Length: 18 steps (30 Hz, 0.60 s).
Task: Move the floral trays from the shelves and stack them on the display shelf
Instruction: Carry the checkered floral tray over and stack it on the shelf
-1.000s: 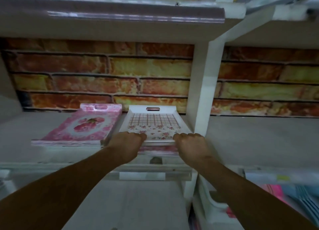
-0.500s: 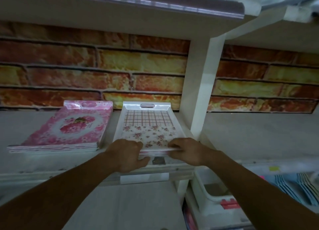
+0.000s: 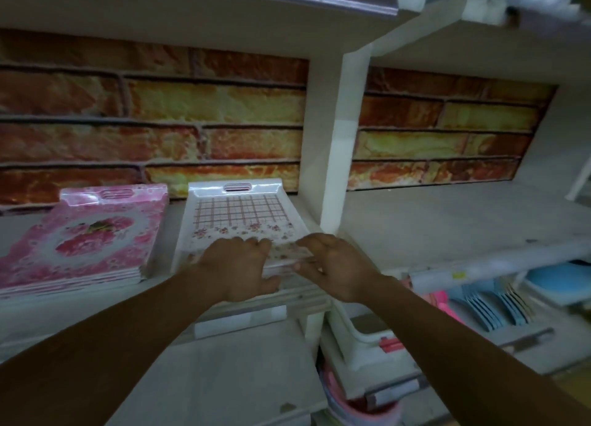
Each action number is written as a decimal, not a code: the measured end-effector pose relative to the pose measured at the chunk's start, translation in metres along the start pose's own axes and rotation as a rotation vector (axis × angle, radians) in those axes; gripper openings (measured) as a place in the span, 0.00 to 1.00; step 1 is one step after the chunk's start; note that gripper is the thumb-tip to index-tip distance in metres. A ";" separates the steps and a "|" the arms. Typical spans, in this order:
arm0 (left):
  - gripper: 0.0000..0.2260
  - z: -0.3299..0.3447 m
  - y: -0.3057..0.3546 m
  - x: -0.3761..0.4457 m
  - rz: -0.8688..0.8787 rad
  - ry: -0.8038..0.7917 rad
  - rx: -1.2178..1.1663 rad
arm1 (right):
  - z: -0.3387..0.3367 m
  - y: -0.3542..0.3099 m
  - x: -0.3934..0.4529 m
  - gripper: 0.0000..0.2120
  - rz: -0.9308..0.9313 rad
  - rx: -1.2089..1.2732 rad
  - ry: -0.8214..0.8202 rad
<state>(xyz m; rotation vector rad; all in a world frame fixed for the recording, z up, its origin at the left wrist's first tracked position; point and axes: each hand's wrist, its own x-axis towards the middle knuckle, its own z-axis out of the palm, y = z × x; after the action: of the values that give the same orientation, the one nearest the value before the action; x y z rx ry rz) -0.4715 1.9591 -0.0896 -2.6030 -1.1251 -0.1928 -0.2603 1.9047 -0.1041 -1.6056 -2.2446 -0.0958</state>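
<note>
Two bare forearms reach forward from the bottom of the view. The left hand [image 3: 238, 265] rests palm down on the near edge of a white floral tray [image 3: 240, 221], fingers curled over its rim. The right hand [image 3: 335, 265] hovers just beside it with loosely bent fingers; whether it touches the tray is unclear. The tray lies flat on a shelf [image 3: 431, 221]. To its left sits a stack of pink floral trays [image 3: 86, 243]. Behind runs a brick-pattern wall [image 3: 160, 121].
</note>
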 end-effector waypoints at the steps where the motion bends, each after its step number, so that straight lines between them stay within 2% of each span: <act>1: 0.31 -0.003 0.014 0.008 0.033 0.042 -0.012 | -0.007 0.006 -0.013 0.34 0.030 -0.024 0.017; 4: 0.38 -0.009 0.067 0.033 0.121 0.105 -0.025 | -0.031 0.039 -0.062 0.37 0.185 -0.081 -0.002; 6: 0.37 -0.015 0.105 0.049 0.174 0.112 -0.057 | -0.049 0.064 -0.102 0.40 0.286 -0.101 0.008; 8: 0.36 -0.022 0.147 0.065 0.238 0.114 -0.087 | -0.068 0.089 -0.149 0.34 0.391 -0.126 0.018; 10: 0.40 -0.031 0.193 0.081 0.298 0.123 -0.107 | -0.088 0.111 -0.197 0.31 0.488 -0.138 0.023; 16: 0.37 -0.059 0.354 0.108 0.412 0.159 -0.151 | -0.147 0.165 -0.327 0.43 0.664 -0.220 0.043; 18: 0.38 -0.068 0.403 0.112 0.454 0.111 -0.169 | -0.168 0.180 -0.368 0.39 0.692 -0.240 0.058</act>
<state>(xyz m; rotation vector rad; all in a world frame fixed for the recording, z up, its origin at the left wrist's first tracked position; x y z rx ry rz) -0.1015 1.7527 -0.0864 -2.8715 -0.4780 -0.3361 0.0524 1.5908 -0.1029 -2.3763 -1.5641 -0.2239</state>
